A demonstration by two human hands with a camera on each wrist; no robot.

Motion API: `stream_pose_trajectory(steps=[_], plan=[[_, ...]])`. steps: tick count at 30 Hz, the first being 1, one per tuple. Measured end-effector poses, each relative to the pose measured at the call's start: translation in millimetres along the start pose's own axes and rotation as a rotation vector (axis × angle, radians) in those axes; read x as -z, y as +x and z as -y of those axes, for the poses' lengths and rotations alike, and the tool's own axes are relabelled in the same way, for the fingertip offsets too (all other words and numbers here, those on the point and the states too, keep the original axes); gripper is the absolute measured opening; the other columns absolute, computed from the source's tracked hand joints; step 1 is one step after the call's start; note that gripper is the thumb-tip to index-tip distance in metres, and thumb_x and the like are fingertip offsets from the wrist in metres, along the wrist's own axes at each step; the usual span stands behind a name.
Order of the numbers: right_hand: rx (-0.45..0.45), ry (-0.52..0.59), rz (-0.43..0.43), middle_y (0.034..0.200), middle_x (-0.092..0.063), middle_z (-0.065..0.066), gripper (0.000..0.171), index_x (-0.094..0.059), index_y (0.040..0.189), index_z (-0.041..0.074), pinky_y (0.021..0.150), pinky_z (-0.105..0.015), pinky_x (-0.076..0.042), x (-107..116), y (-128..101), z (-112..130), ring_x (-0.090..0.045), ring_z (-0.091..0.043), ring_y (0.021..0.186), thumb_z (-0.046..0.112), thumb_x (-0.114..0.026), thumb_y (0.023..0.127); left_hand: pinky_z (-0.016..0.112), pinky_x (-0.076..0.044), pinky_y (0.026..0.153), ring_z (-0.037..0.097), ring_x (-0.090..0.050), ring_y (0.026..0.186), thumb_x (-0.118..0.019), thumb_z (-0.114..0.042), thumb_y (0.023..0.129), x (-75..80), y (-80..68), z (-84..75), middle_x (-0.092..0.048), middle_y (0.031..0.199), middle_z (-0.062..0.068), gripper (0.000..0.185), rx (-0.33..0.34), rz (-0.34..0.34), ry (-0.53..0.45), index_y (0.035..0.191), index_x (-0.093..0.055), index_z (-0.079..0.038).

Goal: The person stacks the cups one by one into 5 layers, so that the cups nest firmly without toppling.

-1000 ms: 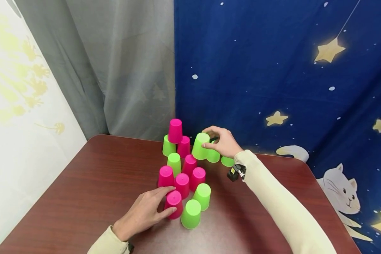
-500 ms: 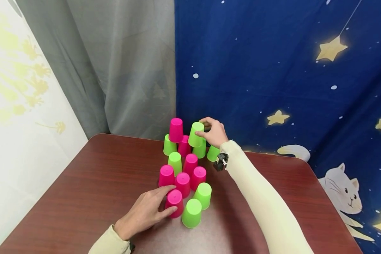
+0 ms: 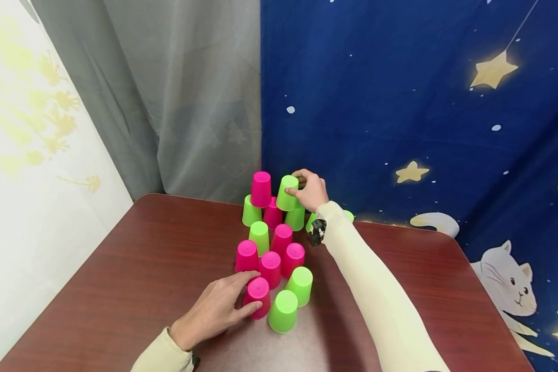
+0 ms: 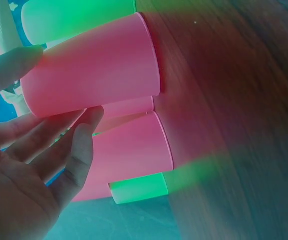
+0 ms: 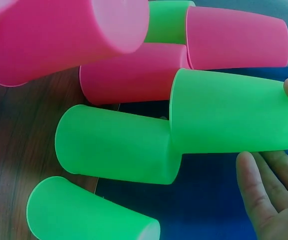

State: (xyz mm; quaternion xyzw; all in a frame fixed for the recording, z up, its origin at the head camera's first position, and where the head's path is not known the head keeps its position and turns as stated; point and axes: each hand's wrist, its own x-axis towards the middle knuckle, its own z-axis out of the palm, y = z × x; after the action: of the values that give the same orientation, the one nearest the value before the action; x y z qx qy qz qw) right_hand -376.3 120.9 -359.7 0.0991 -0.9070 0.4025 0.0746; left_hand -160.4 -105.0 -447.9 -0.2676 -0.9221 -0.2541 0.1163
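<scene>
My right hand (image 3: pixel 312 191) pinches an upside-down green cup (image 3: pixel 286 196) near its closed end. In the right wrist view, its rim sits across a pink cup (image 5: pixel 131 75) and a green cup (image 5: pixel 114 145) of the back row. Beside it, an upper pink cup (image 3: pixel 261 190) stands across the back row's left green cup (image 3: pixel 251 213) and that same pink cup. My left hand (image 3: pixel 214 310) holds the front pink cup (image 3: pixel 258 297) between thumb and fingers; this cup stands upside down on the table.
Several upside-down pink and green cups fill the space between my hands, including a front green cup (image 3: pixel 283 312). More green cups, such as one (image 5: pixel 89 212) in the right wrist view, stand right of the stack. Curtains (image 3: pixel 376 103) hang behind the brown table (image 3: pixel 135 268).
My right hand has carried the green cup up and left, from beside the back row onto it, close to the upper pink cup. My left hand has stayed at the front pink cup.
</scene>
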Motion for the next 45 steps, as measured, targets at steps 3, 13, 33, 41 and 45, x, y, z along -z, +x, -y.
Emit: stream_pose_trajectory(steps=[3, 13, 33, 41, 45], plan=[[-0.005, -0.004, -0.002, 0.121, -0.072, -0.014, 0.050, -0.062, 0.130, 0.007, 0.096, -0.040, -0.056, 1, 0, -1, -0.069, -0.028, 0.111, 0.022, -0.080, 0.086, 0.028, -0.060, 0.083, 0.005, -0.069, 0.097, -0.084, -0.033, 0.080, 0.2, -0.2, -1.1, -0.072, 0.111, -0.005, 0.052, -0.012, -0.015, 0.001, 0.124, -0.063, -0.015], [0.002, -0.015, 0.039, 0.138, -0.063, -0.013, 0.066, -0.051, 0.144, 0.010, 0.106, -0.043, -0.052, 14, -8, -3, -0.062, -0.030, 0.126, 0.025, -0.080, 0.086, 0.029, -0.060, 0.082, 0.005, -0.070, 0.094, -0.085, -0.032, 0.078, 14.6, 5.1, -4.8, -0.074, 0.108, -0.006, 0.054, -0.032, -0.002, 0.006, 0.124, -0.064, -0.014], [0.043, -0.032, 0.135, 0.137, -0.063, -0.016, 0.053, -0.056, 0.137, 0.008, 0.109, -0.052, -0.046, 65, -55, -28, -0.060, -0.032, 0.127, 0.020, -0.076, 0.089, 0.017, -0.055, 0.070, 0.000, -0.062, 0.077, -0.085, -0.034, 0.079, 79.0, 49.3, -12.6, -0.072, 0.101, -0.010, 0.053, -0.214, 0.062, -0.086, 0.124, -0.064, -0.016], [0.100, 0.020, 0.180, 0.129, -0.068, -0.017, 0.047, -0.063, 0.128, 0.008, 0.097, -0.049, -0.055, 73, -85, -39, -0.064, -0.034, 0.121, 0.015, -0.079, 0.085, 0.021, -0.058, 0.073, 0.002, -0.066, 0.083, -0.086, -0.031, 0.078, 91.5, 80.4, -14.3, -0.073, 0.101, -0.007, 0.053, -0.269, 0.033, -0.115, 0.125, -0.065, -0.014], [0.125, 0.058, 0.219, 0.125, -0.069, -0.015, 0.047, -0.064, 0.127, 0.008, 0.093, -0.047, -0.058, 70, -104, -46, -0.066, -0.033, 0.117, 0.013, -0.081, 0.084, 0.019, -0.054, 0.065, 0.002, -0.061, 0.075, -0.086, -0.030, 0.078, 90.7, 97.4, -13.0, -0.073, 0.103, -0.006, 0.055, -0.269, 0.033, -0.154, 0.127, -0.066, -0.014]])
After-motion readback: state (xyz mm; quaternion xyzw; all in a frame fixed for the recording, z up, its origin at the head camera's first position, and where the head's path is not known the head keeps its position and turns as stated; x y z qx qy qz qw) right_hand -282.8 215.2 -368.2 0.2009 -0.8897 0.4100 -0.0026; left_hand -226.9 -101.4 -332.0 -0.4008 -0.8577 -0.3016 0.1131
